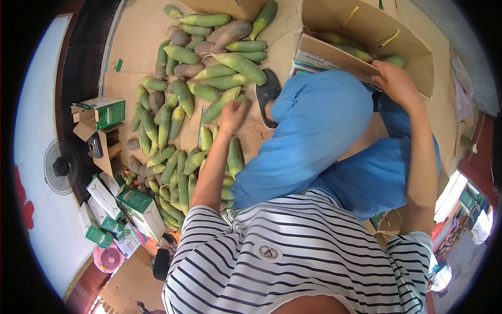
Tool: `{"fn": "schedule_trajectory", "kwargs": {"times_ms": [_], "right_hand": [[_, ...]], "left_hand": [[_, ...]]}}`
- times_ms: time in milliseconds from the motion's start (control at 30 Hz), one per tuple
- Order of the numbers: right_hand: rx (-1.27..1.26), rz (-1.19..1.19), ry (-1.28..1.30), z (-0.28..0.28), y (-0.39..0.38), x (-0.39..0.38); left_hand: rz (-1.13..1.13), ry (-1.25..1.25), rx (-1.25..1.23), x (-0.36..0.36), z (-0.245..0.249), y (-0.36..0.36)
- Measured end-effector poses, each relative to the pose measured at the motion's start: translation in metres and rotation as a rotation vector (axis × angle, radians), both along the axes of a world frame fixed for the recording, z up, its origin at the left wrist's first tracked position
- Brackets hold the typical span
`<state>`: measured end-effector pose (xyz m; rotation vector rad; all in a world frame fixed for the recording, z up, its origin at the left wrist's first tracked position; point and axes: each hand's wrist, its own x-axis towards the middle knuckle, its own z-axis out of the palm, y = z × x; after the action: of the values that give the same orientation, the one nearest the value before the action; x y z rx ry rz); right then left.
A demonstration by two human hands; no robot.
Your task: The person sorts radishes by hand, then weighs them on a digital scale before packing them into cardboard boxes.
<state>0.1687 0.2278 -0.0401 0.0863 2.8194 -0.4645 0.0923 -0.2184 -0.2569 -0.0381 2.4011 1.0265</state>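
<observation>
My left hand (234,115) is closed at the side of a long green radish (213,108), fingers curled against its upper end. More green radishes (183,97) lie around it in a wide spread on flattened cardboard, a few of them brownish-purple. My right hand (396,82) grips the near edge of an open cardboard carton (334,58), thumb and fingers on either side of its wall. Inside the carton several green radishes (357,53) show, partly covered by the wall. Yellow rope handles (389,37) hang on the carton's far side.
My bent knee (334,99) and shoe (268,97) come between the radishes and the carton. At the left stand small green-and-white boxes (141,204), an opened brown box (110,149) and a fan (61,166). A pink round object (109,258) sits lower left.
</observation>
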Motion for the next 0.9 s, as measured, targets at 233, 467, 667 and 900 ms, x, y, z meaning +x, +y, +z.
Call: {"fn": "schedule_trajectory", "kwargs": {"times_ms": [233, 467, 667, 900], "right_hand": [[-0.029, -0.007, 0.011, -0.003, -0.001, -0.006], [-0.052, -0.034, -0.081, 0.004, -0.003, -0.011], [-0.025, -0.003, 0.024, -0.004, -0.002, -0.007], [-0.024, -0.049, 0.031, -0.006, -0.002, -0.003]], "left_hand": [[-0.085, 0.051, -0.469, 0.031, -0.048, -0.069], [-0.048, -0.14, -0.579, 0.036, -0.085, -0.055], [-0.15, -0.132, -0.511, 0.034, -0.05, -0.033], [0.453, -0.477, 0.48, 0.049, -0.002, -0.008]]}}
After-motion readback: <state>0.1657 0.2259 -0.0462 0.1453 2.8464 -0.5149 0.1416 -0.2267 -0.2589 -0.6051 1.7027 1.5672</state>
